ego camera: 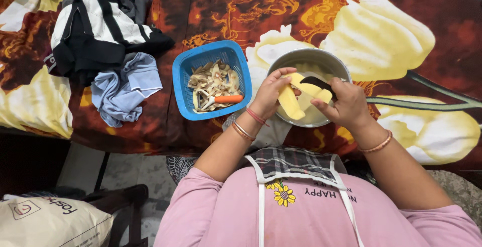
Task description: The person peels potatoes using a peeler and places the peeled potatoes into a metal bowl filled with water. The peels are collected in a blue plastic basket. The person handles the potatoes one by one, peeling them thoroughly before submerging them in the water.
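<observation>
Left hand (269, 92) curled around a peeled pale-yellow potato (296, 96), held just above the round steel bowl (321, 57). Right hand (346, 105) clenched on a dark-bladed knife (315, 81), blade laid across the potato's upper half. At nine o'clock from the bowl, just beside it, a square blue plastic basket (187, 71) heaped with peelings and an orange-handled peeler (227, 99). Farther toward ten o'clock, crumpled black-and-white and light-blue clothes (108, 41) on the floral bedspread (411, 41).

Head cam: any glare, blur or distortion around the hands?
Head view: even indoor light, soft shadows; mild sheen on the steel bowl rim, no blown glare; left hand, right hand and peeled potato sharp; wide-angle stretch at the frame edges.
</observation>
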